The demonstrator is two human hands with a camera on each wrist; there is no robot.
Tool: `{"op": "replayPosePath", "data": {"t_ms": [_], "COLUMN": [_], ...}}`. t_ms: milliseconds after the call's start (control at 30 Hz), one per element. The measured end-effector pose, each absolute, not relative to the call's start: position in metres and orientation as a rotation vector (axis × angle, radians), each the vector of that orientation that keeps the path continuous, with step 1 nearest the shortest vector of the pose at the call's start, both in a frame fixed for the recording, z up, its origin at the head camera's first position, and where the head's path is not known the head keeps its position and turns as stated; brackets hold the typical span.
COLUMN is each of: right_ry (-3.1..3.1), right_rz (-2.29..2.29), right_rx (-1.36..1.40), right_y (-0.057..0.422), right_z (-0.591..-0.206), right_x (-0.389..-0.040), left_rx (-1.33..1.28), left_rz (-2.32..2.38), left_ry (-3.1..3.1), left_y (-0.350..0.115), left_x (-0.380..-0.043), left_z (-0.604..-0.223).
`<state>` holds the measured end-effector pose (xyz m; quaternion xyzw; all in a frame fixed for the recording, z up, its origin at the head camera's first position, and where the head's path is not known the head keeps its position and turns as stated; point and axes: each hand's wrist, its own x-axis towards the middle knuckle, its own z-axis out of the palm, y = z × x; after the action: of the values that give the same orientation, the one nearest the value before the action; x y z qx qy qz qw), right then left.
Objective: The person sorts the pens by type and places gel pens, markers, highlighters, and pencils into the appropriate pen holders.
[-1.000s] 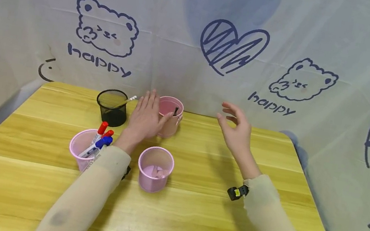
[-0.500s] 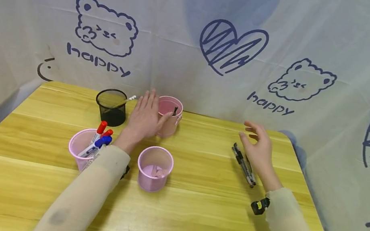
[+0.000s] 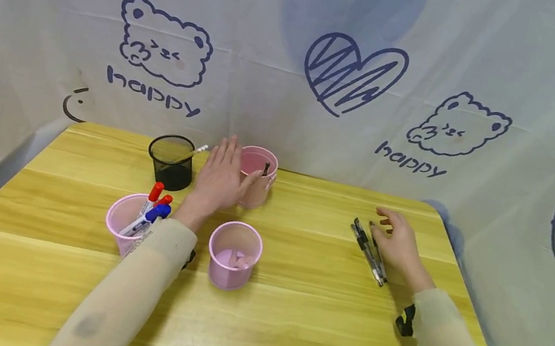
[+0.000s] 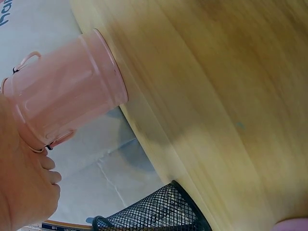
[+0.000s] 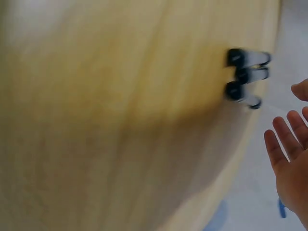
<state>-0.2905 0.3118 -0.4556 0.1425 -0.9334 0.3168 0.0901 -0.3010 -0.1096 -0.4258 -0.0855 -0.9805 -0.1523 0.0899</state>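
My left hand (image 3: pixel 221 179) lies with fingers straight at the left side of a pink metal bucket (image 3: pixel 256 191), partly covering it. In the left wrist view the hand overlaps the rim of that bucket (image 4: pixel 67 91), and a small handle shows on each side. A dark stick end (image 3: pixel 266 168) rises inside the bucket. My right hand (image 3: pixel 400 242) hovers over the right part of the table, fingers loosely bent. Three black-capped pens (image 3: pixel 369 252) lie side by side on the wood just left of it. In the right wrist view a gap separates the fingers from the pens (image 5: pixel 248 74).
A black mesh pen holder (image 3: pixel 178 176) with a pencil stands left of the bucket. A pink cup (image 3: pixel 115 219) with red and blue markers sits beside my left forearm. Another pink cup (image 3: pixel 228 278) holds small pink pieces. A printed cloth (image 3: pixel 258 90) hangs behind the table.
My right hand has moved right and toward me, from the back of the table to beside the pens. The pens, hidden at first, now show on the table. My left hand stays at the bucket.
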Motion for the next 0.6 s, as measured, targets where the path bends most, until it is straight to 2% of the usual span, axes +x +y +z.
{"op": "replayPosePath", "data": {"t_ms": [233, 600], "right_ry": [-2.872, -2.959], "right_rz": [0.894, 0.802], "right_rx": [0.368, 0.376], "right_y": [0.327, 0.331], "right_z": [-0.473, -0.475], "right_x": [-0.297, -0.302], "left_rx": [-0.252, -0.251], "left_rz": [-0.455, -0.471], "left_ry": [-2.931, -2.924], "left_y": [-0.108, -0.110], "left_x": [-0.300, -0.300], "left_z": [-0.425, -0.425]}}
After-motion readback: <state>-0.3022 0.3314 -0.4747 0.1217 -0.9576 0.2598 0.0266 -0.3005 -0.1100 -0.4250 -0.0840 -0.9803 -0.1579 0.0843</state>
